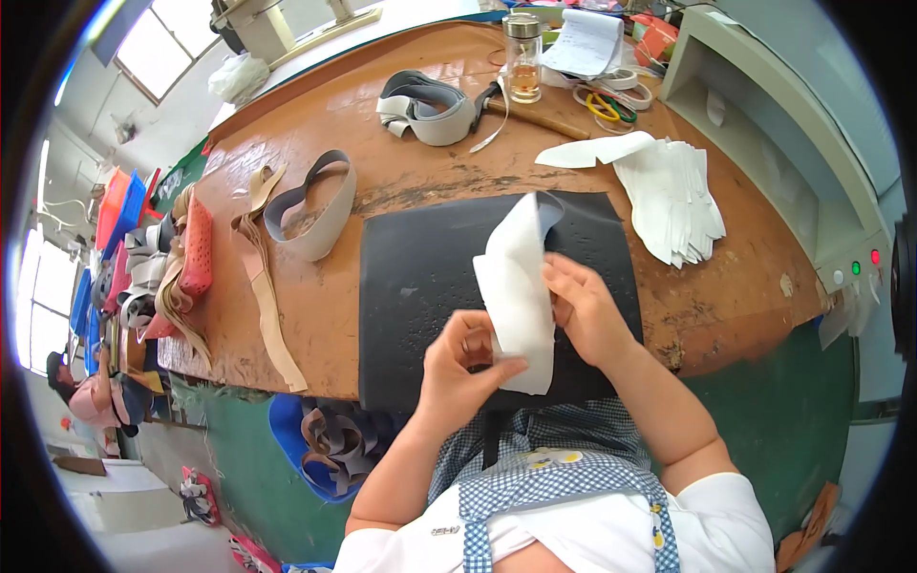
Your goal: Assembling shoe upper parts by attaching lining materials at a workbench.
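Above a black mat (411, 277), a white strip (521, 296) with a grey underside is folded over into a loop between my hands. My left hand (463, 363) grips its lower left edge, thumb across the front and fingers curled behind. On the other side, my right hand (585, 310) pinches the strip's right edge between thumb and fingertips. A fanned stack of white strips (673, 201) lies on the table to the right of the mat. To the left, a grey strip loop (330, 224) stands on its edge beside long beige strips (263, 286).
The brown table (315, 105) carries rolled grey strips (435, 119), a wooden-handled tool (544, 119), a lidded glass jar (523, 72) and yellow-handled scissors (602, 107). A red basket (197, 248) stands left. Below is a blue bin (287, 444). A grey machine (812, 162) borders the right. Another person (95, 401) is far left.
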Motion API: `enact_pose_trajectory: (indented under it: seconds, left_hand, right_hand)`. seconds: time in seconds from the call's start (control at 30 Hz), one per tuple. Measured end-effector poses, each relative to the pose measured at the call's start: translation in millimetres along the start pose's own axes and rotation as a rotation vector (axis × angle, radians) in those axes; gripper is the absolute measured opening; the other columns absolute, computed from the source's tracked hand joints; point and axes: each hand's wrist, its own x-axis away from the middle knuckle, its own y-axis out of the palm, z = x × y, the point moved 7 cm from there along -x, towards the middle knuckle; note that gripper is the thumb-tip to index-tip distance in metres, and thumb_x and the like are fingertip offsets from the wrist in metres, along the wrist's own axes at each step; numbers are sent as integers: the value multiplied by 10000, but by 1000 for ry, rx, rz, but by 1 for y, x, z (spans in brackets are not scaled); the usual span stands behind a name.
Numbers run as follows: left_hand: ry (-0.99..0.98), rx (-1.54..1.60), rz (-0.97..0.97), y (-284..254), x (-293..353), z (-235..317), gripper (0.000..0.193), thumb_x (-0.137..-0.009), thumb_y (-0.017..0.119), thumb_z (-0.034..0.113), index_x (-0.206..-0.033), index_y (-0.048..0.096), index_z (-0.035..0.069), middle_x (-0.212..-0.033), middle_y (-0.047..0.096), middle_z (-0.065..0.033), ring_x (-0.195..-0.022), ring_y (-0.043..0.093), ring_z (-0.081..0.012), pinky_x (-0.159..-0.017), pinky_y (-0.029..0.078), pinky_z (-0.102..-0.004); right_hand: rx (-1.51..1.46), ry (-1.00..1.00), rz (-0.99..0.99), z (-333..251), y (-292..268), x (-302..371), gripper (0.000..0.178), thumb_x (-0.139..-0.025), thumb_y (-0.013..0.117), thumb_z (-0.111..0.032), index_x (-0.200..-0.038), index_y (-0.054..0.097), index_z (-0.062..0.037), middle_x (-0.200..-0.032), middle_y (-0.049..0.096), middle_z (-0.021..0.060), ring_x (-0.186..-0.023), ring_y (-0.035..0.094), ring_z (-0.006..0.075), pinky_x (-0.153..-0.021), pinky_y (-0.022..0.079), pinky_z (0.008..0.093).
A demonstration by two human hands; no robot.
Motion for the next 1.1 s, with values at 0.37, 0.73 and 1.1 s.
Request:
enact_pose_trajectory:
  seconds: [0.37, 0.73, 1.1]
  left_hand:
    - [455, -121, 391, -56, 0, 92, 291, -864, 763, 119, -1060, 574, 17, -1212, 544, -93, -1100, 548, -148, -943, 468, -339]
    - [882, -983, 617, -21, 17, 89, 215, -734, 783, -33, -833, 597, 14, -1029, 673, -157, -888, 668, -316, -799, 558, -355]
    - [205, -115, 530, -36, -8, 44, 187, -996, 599, 167, -1018, 509, 4, -770, 639, -55, -605, 590, -90, -481, 457, -259]
  right_hand:
    - [638, -478, -304, -102, 100, -21, 284, -984, 553, -68, -1239, 610, 44, -1084, 674, 42, -979, 594, 88, -857, 479, 244]
    - [277, 27, -100, -8, 39, -41, 260, -967, 554, -113, -1144, 654, 48, -996, 693, 57, -864, 642, 102, -775, 523, 260]
    - [113, 260, -146, 34, 34, -30, 465, -1020, 527, -419, -1082, 667, 20, -966, 680, 38, -820, 627, 102, -743, 509, 274]
